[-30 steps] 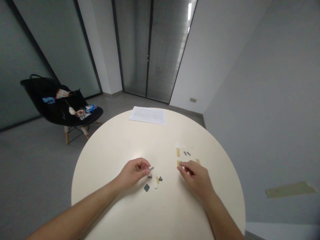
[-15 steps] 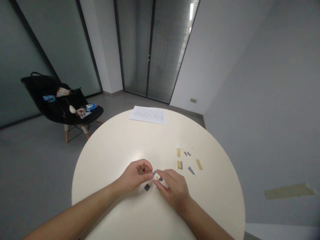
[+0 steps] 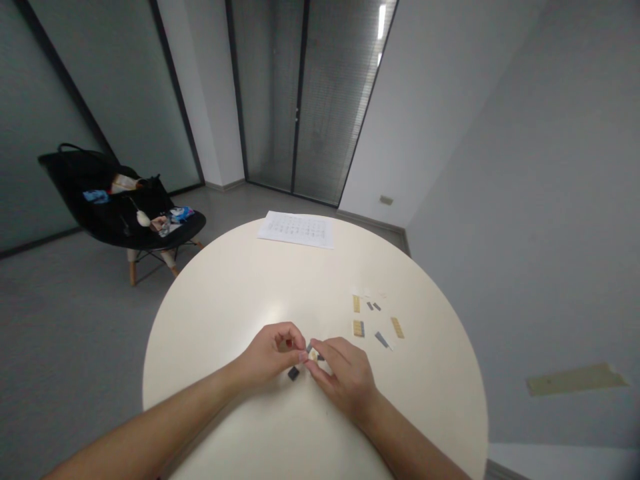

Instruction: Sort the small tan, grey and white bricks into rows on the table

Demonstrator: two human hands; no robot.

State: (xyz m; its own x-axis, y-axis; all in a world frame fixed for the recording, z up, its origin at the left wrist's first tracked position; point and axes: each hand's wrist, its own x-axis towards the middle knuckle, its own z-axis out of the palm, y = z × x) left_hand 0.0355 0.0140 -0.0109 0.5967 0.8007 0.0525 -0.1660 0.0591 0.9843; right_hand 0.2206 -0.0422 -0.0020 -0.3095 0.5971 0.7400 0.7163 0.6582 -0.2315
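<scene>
Close together over the near middle of the table, my two hands meet at a small white and tan building-brick piece (image 3: 313, 355) with grey parts. The thumb and index finger of my right hand (image 3: 347, 373) grip it from the right. My left hand (image 3: 275, 350) is pinched at its left side; whatever its fingertips hold is mostly hidden. Something small and red (image 3: 289, 343) shows inside the curl of the left fingers. Just below the left fingertips lies a black block (image 3: 293, 374). A dark bit (image 3: 321, 358) shows beside the right fingers.
To the right on the round white table (image 3: 220, 280) lie tan bricks (image 3: 397, 327), a tan and grey brick (image 3: 359, 328), a long grey piece (image 3: 381, 339) and small grey pieces (image 3: 377, 307). A printed sheet (image 3: 296, 230) rests at the far edge. A black chair (image 3: 115, 213) holding a bag stands left.
My right thumb and index finger have closed onto the white and tan piece, which now shows between both hands' fingertips. The black block stays on the table.
</scene>
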